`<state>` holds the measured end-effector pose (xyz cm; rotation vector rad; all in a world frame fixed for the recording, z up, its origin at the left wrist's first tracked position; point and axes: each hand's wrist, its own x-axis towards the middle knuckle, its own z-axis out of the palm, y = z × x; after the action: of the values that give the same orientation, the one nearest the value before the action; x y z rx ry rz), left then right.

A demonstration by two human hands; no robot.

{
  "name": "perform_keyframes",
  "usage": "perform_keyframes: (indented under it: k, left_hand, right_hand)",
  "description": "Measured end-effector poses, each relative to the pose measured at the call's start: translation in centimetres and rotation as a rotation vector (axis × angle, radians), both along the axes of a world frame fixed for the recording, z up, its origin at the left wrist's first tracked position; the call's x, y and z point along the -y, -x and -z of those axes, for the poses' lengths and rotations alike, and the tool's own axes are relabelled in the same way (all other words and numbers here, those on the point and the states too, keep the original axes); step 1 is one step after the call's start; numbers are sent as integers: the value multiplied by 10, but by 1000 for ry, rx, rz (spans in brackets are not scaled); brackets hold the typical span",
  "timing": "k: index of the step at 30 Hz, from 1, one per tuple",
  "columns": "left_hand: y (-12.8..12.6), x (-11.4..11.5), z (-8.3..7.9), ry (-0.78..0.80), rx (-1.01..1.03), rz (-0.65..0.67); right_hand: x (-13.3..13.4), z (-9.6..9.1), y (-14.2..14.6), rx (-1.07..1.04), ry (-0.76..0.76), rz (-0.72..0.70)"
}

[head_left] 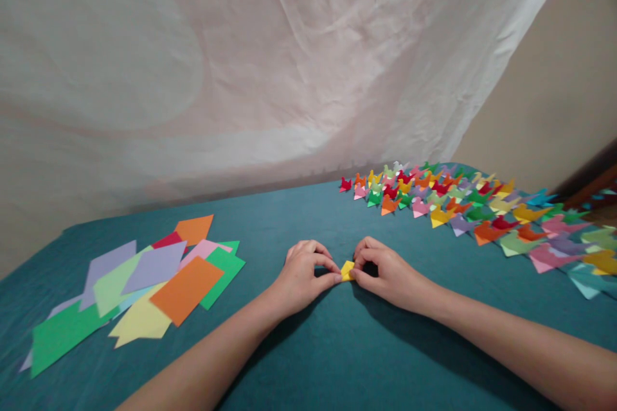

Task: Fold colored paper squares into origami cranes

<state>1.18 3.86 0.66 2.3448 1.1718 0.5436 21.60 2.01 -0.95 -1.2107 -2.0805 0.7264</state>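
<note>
A creased, pinkish-white hanging sheet (270, 58) forms the backdrop to a table covered in dark teal cloth (299, 359). Multicoloured folded-paper birds (457, 207) stand in rows at right; flat coloured paper pieces (154, 268) overlap at left. Between them, the left hand (304, 273) and right hand (384, 270) pinch opposite sides of a small yellow folded paper (347, 269) (touching the cloth or just above, I cannot tell).

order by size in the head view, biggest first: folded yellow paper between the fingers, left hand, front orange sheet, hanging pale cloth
1. Hanging pale cloth
2. Left hand and front orange sheet: too alike to rank
3. Folded yellow paper, partly hidden
</note>
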Motion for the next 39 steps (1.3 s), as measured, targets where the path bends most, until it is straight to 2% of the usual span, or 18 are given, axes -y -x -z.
perform_keyframes:
  k: [11,13,19,26,31,39]
  left_hand:
    - [2,0,0,-4,-3,30]
    - [6,1,-3,-5,-13,81]
    - [19,2,-19,-54,-71,354]
    - [24,-1,-23,-222,-186,499]
    - [22,4,-26,-311,-282,512]
    - [17,11,-25,-411,-319,507]
  right_hand:
    - [-1,0,1,26,-13,4]
    - [-1,0,1,33,-9,-1]
    - [-3,0,0,47,-13,-13]
    - [-4,2,0,61,-9,-7]
    - [-4,2,0,64,-27,-14]
    - [-4,2,1,64,-27,-1]
